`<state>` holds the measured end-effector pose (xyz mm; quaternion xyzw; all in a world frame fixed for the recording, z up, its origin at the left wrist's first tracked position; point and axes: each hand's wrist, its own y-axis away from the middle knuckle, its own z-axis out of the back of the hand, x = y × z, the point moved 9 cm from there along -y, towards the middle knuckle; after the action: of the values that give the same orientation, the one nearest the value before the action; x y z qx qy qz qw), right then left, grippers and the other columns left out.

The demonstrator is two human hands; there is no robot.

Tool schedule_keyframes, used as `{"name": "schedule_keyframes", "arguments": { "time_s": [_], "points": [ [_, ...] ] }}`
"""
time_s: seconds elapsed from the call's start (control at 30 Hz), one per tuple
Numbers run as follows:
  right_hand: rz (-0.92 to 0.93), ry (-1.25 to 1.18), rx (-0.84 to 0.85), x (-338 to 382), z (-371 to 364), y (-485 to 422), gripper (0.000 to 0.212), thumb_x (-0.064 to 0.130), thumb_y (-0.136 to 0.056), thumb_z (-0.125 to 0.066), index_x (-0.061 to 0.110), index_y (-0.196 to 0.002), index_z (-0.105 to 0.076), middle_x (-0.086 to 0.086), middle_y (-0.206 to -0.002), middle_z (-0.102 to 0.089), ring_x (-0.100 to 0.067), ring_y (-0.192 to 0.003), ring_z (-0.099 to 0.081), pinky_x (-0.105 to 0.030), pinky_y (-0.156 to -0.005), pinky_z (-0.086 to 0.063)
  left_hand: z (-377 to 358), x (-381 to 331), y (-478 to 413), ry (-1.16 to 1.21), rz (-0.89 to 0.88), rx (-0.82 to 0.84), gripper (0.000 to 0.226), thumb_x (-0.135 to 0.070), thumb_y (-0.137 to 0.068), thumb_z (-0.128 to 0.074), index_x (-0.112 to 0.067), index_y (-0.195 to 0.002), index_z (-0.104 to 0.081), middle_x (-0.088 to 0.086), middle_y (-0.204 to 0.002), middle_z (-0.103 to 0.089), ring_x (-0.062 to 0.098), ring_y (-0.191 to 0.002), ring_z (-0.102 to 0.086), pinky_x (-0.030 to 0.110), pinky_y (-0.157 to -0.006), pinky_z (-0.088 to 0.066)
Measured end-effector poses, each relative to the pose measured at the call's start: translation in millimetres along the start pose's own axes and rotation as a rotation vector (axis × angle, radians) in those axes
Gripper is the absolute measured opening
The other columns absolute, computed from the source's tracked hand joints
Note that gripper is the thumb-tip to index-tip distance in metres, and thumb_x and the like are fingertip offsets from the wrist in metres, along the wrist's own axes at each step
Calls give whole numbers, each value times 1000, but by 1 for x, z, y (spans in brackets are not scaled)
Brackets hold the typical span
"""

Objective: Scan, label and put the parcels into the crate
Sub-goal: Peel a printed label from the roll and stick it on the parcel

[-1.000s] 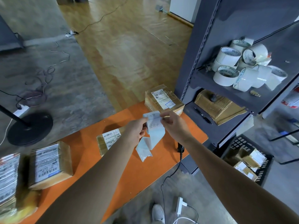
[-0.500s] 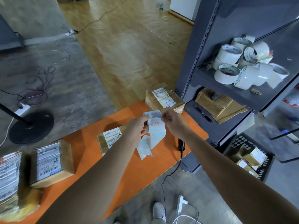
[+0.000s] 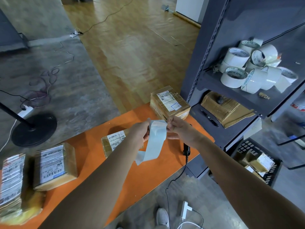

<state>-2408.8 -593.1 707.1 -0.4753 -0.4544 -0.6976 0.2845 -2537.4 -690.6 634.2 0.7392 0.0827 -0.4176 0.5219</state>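
Observation:
Both hands hold a white label strip (image 3: 156, 139) above the orange table (image 3: 148, 172). My left hand (image 3: 140, 132) pinches its left top edge, my right hand (image 3: 177, 128) its right top edge; the strip's tail curls down. Below my left forearm lies a small brown parcel (image 3: 112, 143). A larger taped parcel (image 3: 169, 103) sits at the table's far right end. Two more parcels (image 3: 54, 166) (image 3: 12, 182) lie at the left. A black scanner (image 3: 186, 148) rests near the table's front edge. The black crate (image 3: 257, 161) stands on the floor at the right, holding parcels.
A grey metal shelf (image 3: 231, 90) stands right of the table, with white tape rolls (image 3: 247, 68), flattened cardboard (image 3: 226, 108) and a pen (image 3: 209, 118). A black round stand base (image 3: 33, 128) and cables lie on the floor at the left. The scanner's cable hangs off the table's front.
The top of the label strip has been turned and pulled a little wider between my hands, showing its blank side. The parcels have not moved.

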Motion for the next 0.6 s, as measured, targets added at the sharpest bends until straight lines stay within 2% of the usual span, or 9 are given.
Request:
{"name": "schedule_keyframes", "arguments": {
  "time_s": [0.07, 0.13, 0.23, 0.33, 0.43, 0.6],
  "points": [
    [-27, -18, -22, 1, 0, -1, 19, 9, -104, -40, 19, -89, -46, -15, -122, -59, -31, -124, -55, -53, -102, -47, -2, -2, 3, -43, -5, 21, 26, -44, -91, -59, -18, -93, -58, 4, -69, -58, 11, -50, -53, 19, -43, -44],
    [-71, -27, -58, 1, 0, -3, 19, 7, -104, -39, 18, -89, -45, -17, -127, -58, -31, -124, -56, -53, -101, -47, -6, -2, 8, -57, -1, 83, 33, -50, -93, -54, -20, -104, -59, 8, -83, -56, 14, -61, -51, 21, -46, -44],
    [-147, -56, -111, -4, 3, -6, 15, 4, -103, -40, 15, -94, -45, -20, -135, -54, -35, -124, -55, -55, -102, -45, -14, -2, 17, -70, -47, 218, 32, -45, -94, -56, -19, -113, -59, 10, -92, -52, 15, -69, -44, 22, -53, -39],
    [-193, -93, -138, -10, 5, -8, 10, 4, -102, -42, 7, -111, -44, -21, -138, -52, -39, -123, -55, -58, -103, -43, -15, -5, 23, -126, -126, 283, 22, -25, -93, -60, -18, -113, -58, 7, -86, -53, 12, -63, -42, 23, -57, -38],
    [-206, -51, -138, -10, 4, -9, 23, 11, -104, -42, 8, -127, -45, -16, -137, -54, -35, -120, -59, -56, -100, -48, -12, -5, 24, -153, -153, 273, 19, -19, -94, -59, -15, -113, -59, 7, -83, -56, 12, -63, -44, 25, -63, -40],
    [-217, -41, -148, -10, 5, -11, 9, 14, -104, -43, 13, -113, -45, -15, -137, -54, -35, -118, -60, -54, -98, -49, -13, -8, 25, -202, -193, 231, 7, -15, -95, -58, -15, -102, -59, 5, -77, -53, 12, -58, -40, 24, -57, -33]
  ]
}}
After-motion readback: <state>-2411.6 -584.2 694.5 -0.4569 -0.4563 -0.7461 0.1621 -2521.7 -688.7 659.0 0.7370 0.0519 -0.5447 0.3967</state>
